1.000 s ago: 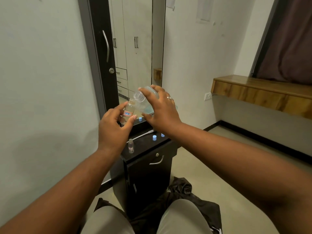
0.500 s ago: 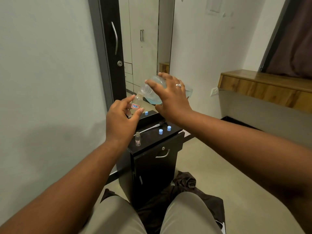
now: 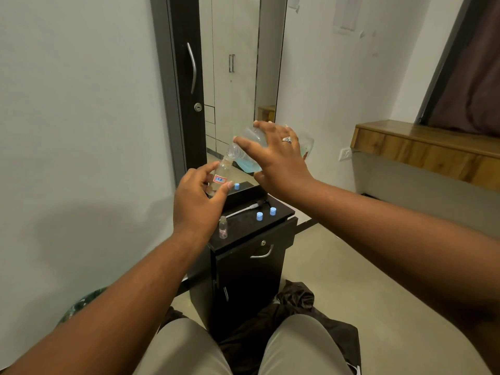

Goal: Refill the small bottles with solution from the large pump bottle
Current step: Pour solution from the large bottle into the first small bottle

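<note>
Both hands keep their grip: left hand [image 3: 198, 204] pinching small bottle [image 3: 222, 174], right hand [image 3: 273, 161] now tipping large bottle [image 3: 244, 155] neck-to-mouth, pouring underway.

The large bottle [image 3: 250, 151] is clear, smooth plastic holding pale blue liquid. The small bottle [image 3: 223, 173] below its mouth is clear plastic with a paper label. On the matt black cabinet [image 3: 249, 269] stand another clear small bottle [image 3: 223, 226] and glossy blue plastic caps [image 3: 259, 216]. The cabinet's handle [image 3: 262, 254] is polished metal. The ledge [image 3: 427, 150] right of the cabinet is grained wood.
</note>
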